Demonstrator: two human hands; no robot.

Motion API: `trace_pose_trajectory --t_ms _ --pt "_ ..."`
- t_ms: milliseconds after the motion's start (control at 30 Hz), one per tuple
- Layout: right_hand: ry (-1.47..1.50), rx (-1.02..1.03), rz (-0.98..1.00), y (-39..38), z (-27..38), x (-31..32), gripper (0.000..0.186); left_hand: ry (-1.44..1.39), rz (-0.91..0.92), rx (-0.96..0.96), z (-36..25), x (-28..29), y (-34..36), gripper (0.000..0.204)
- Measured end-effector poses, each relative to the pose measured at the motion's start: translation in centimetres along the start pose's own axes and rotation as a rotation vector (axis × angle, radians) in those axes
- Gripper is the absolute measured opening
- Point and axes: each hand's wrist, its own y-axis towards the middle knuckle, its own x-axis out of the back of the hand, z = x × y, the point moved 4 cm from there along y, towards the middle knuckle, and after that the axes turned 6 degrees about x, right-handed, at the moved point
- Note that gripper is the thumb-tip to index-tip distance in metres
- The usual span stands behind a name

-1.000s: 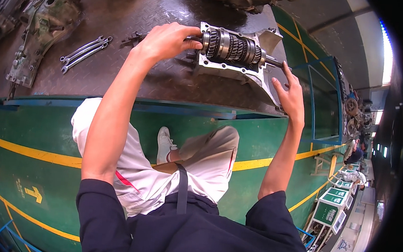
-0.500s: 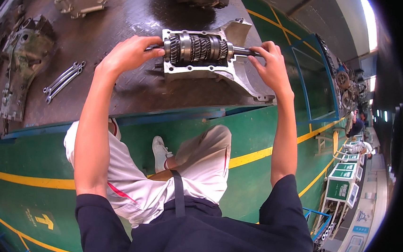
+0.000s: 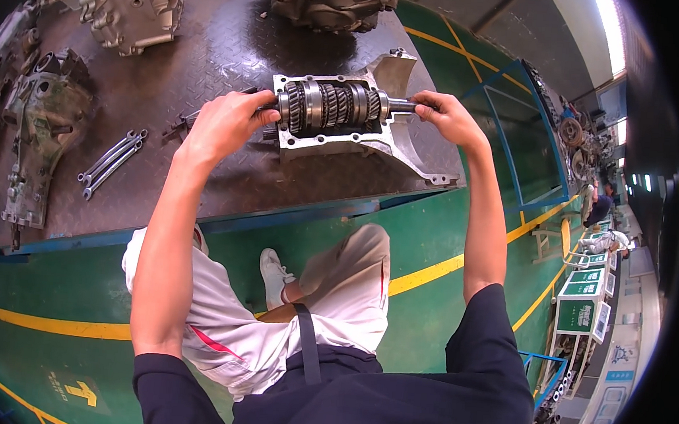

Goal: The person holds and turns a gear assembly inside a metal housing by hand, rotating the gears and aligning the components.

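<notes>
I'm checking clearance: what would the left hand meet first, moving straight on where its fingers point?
Probably the gear cluster, at its left end, just beyond the left hand; exact depth is unclear.

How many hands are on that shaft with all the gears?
2: the left hand at the left end of the gear shaft, and the right hand at its right end. Some fingers are hidden, but both hands show.

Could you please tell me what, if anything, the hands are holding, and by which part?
A silver metal shaft with toothed gears is held at both ends: the left hand grips its left end, the right hand its slim right end.
</notes>
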Motion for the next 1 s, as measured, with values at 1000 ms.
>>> trace_pose_trajectory --t_ms 1000 --pt "-0.262 0.348 -0.055 1.4 6.9 -3.4 0.053 -0.005 -0.039 0.002 -0.7 -0.2 -0.3 0.033"
